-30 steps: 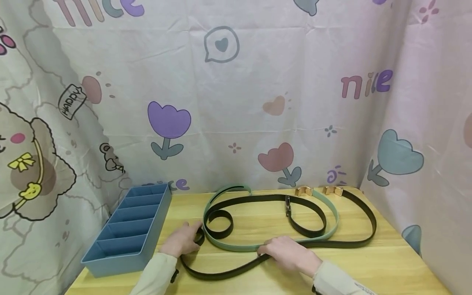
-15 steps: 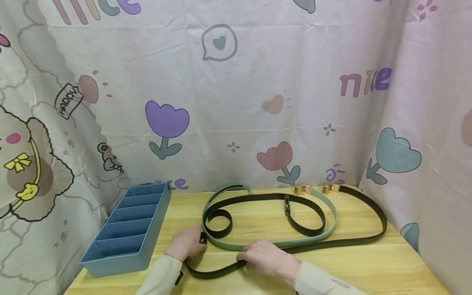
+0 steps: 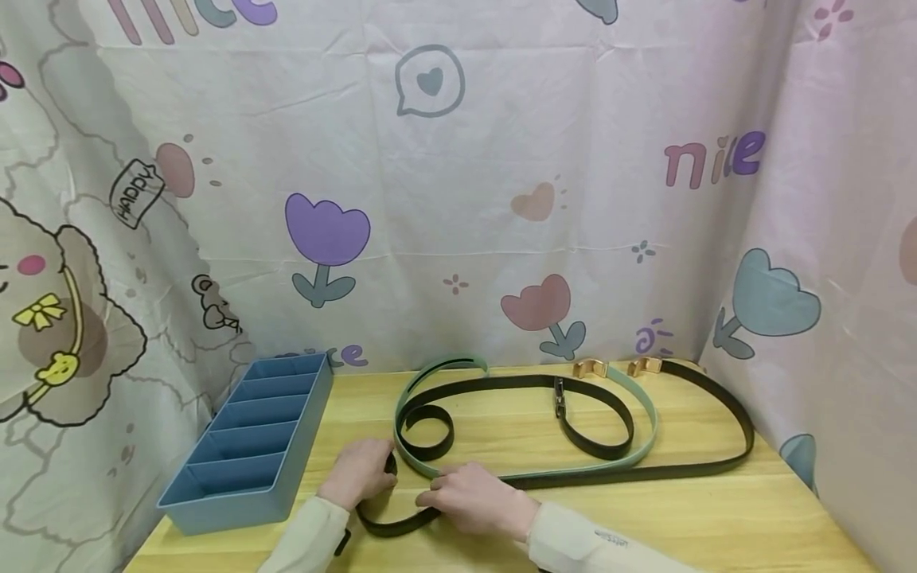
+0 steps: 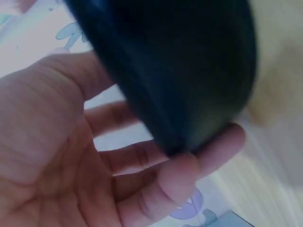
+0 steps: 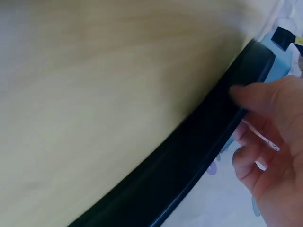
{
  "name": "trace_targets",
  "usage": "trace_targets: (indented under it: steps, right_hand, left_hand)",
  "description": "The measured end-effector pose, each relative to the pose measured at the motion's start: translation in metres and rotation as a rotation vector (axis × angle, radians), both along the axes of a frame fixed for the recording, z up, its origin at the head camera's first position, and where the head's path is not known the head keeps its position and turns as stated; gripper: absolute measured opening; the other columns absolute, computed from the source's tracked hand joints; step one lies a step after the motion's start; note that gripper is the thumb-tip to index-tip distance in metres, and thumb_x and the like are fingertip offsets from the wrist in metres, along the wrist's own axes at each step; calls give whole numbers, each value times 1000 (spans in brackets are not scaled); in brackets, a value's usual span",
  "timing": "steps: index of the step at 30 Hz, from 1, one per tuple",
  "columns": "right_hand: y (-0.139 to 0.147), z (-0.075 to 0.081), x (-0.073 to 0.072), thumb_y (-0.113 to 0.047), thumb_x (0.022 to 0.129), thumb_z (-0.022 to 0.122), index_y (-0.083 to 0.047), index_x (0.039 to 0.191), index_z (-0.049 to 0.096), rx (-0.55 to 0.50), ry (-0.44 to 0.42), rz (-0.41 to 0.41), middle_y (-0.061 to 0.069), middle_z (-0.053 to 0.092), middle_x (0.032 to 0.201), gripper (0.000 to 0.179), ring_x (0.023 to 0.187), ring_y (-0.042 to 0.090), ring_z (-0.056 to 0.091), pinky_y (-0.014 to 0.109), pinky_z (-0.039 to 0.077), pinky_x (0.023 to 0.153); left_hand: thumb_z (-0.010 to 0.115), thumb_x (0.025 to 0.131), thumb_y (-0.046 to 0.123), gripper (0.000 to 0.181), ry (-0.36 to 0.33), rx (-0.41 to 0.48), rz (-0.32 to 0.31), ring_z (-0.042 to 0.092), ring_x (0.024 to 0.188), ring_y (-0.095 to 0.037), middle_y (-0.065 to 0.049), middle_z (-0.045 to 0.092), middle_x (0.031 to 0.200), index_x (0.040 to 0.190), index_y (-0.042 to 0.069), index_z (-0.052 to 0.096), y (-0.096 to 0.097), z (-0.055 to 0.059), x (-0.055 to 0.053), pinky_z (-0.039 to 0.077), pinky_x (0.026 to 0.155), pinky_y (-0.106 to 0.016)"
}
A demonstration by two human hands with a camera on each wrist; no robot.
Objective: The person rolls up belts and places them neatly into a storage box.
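Nearest the person, the front belt (image 3: 390,529) dips in a short slack bend between the two hands on the table (image 3: 509,434). At the bend's left end, the left hand (image 3: 358,471) is partly closed, fingers bent in to hold the belt; a dark curl of it shows past the fingertips. The left wrist view is blurred, so how tight that grip is I cannot tell. The right hand (image 3: 476,497) pinches the strap between thumb and fingers, with little gap between them.

From the right hand, the belt's long axis runs away to the right, nearly level, then swings round and back to its gold buckle (image 3: 645,366) at the table's far edge. The curled part thus lies by the left hand; the right hand is on the side of the long run.

Just behind the run lies the green belt (image 3: 637,388), perhaps touching it. The rear belt (image 3: 494,383), also black, lies mostly inside the green loop, its dark buckle (image 3: 559,398) toward the right. The blue box (image 3: 222,516) stands at the left, nearer the left hand. A printed curtain (image 3: 458,175) hangs behind.
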State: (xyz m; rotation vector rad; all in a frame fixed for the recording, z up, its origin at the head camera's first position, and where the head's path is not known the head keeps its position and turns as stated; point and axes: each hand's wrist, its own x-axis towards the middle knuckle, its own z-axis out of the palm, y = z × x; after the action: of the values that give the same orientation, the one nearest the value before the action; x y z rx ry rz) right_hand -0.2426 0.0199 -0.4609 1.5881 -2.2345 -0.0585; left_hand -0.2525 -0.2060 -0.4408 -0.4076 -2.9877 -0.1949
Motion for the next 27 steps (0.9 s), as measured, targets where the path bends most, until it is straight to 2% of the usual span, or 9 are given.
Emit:
trace_targets:
  steps: [6,10,14,17,22,27]
  right_hand:
    - [-10,-1,-1,-13,91,67,-29,118,66,38,-114,6,-15,65,95,32,84,-1,58,10,42,65]
    - [-17,-3,-3,-15,89,70,-28,120,66,28,-155,-3,-14,65,95,33,84,-1,59,11,45,70]
    - [-30,-3,-3,-26,90,70,-31,118,68,28,-129,-19,-16,66,92,28,77,-3,60,11,43,61]
    - [-40,-3,-3,-25,91,69,-34,117,68,39,-125,-28,-17,65,87,27,70,-5,57,11,39,54]
    - [-52,-5,-5,-13,89,68,-33,116,68,39,-168,-38,-17,66,86,33,70,-5,57,12,41,56]
    - [-61,-5,-7,-25,91,69,-31,106,72,13,-184,-94,-17,68,87,17,70,-6,57,12,42,60]
  left_hand:
    - [80,72,9,25,33,37,1,48,60,-17,-3,54,65,68,8,56,-10,-5,-3,42,57,-36]
    - [78,73,5,22,46,42,-12,51,61,-18,-2,54,66,72,9,56,-14,-7,-5,44,58,-37]
    - [76,76,6,24,41,49,-40,49,61,-15,1,52,65,73,13,54,-15,-8,-6,42,57,-35]
    - [78,77,7,30,24,65,-42,44,59,-14,3,47,63,67,14,51,-17,-8,-5,38,56,-32]
    - [80,69,-2,31,7,62,-41,43,61,-15,1,46,64,67,10,51,-24,-6,-3,38,57,-32]
    - [73,70,-14,28,-38,30,-48,50,70,-19,-6,54,75,74,8,57,-28,1,-1,44,65,-37]
